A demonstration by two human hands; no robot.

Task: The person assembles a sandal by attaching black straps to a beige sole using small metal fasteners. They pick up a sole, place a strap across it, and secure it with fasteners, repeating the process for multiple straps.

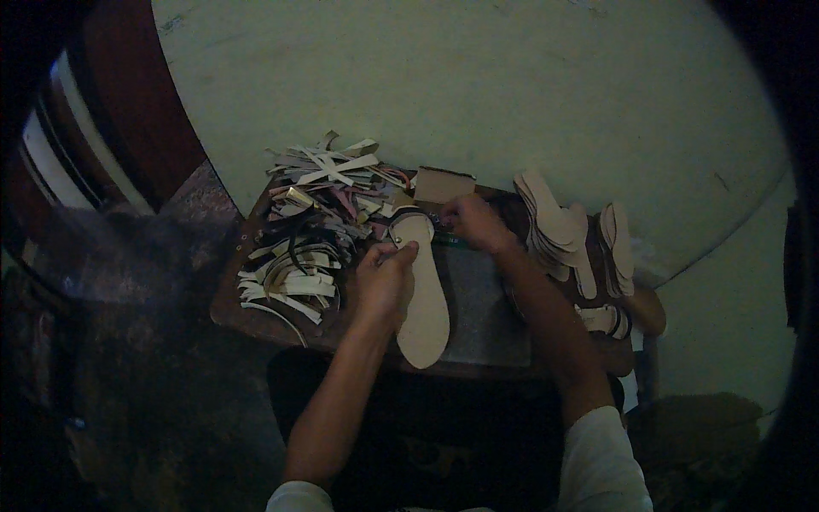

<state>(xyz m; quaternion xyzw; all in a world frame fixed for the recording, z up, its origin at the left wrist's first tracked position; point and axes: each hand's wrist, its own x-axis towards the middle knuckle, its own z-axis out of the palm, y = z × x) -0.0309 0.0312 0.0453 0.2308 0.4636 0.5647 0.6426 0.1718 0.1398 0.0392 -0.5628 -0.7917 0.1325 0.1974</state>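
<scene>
My left hand grips a beige, sole-shaped sandal piece by its side, with the thumb on top. A dark strap with a small shiny fitting curves around the narrow far end of that sandal. My right hand is beyond it to the right, over the back part of the table beside a small cardboard box. Its fingers are bent down and drawn together around small dark items; what they pinch, if anything, is too dim to make out.
A heap of cut strap strips covers the table's left side. Stacked beige soles lie at the right, with a strapped sandal nearer me. A grey flat slab lies mid-table. A pale green wall stands behind.
</scene>
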